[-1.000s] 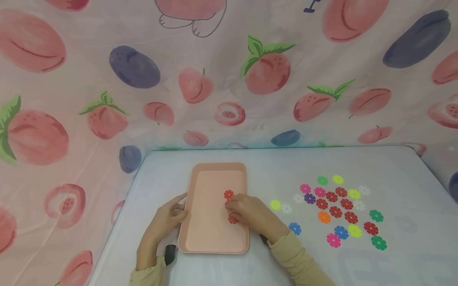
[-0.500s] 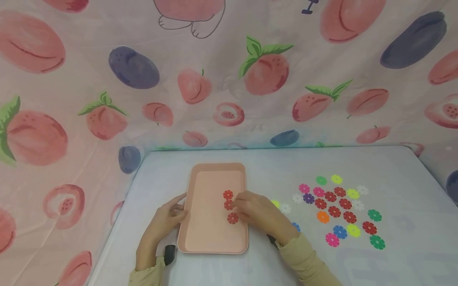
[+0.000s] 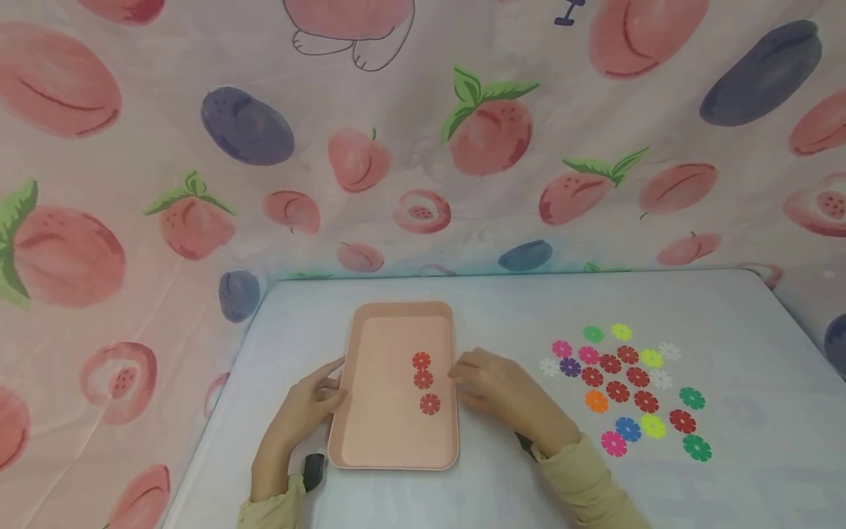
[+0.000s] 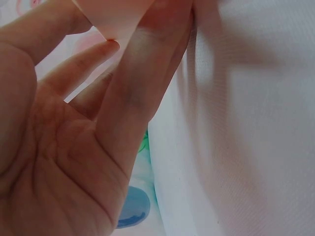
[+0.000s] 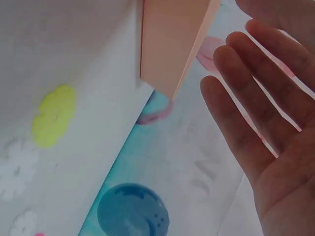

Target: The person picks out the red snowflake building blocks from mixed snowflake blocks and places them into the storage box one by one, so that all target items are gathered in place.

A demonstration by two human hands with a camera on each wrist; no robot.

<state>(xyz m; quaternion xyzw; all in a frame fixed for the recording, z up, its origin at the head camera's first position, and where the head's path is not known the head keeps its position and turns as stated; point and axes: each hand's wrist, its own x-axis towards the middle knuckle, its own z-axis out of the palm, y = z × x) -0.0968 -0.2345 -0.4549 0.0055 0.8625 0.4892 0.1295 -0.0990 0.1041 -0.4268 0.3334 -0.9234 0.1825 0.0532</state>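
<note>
Three red flower-shaped discs (image 3: 424, 379) lie flat in the right half of the peach tray (image 3: 383, 367), near the centre of the frame, in a rough column: the upper two about touching, the lowest a little apart. More notched discs (image 3: 617, 391) lie scattered on the pale tabletop (image 3: 489, 485) at the right of the frame, in red, pink, yellow, green, blue and white, with one orange and one purple.

My right hand (image 3: 499, 386) hangs by the tray's right rim, its fingers (image 5: 231, 120) loosely stretched with nothing I can see between them; whether a tip brushes the rim I can't tell. My left hand (image 3: 311, 400) rests against the left rim, fingers spread and nearly straight.

I take the discs for thin, stiff plastic: very light, hard to break, quick to skid on the smooth tray. Lying so flat, they give a fingertip little to get under, so the notched edge seems the best hold, pinched from opposite sides. The tray looks rigid and light too, apt to slide if nudged; its raised rim is the place to steady it.

I see no brand or label on discs or tray. On the fruit-printed cloth (image 3: 492, 220), a grey letter-like mark (image 5: 203, 177) shows low in the right wrist view, too faint for me to read.
</note>
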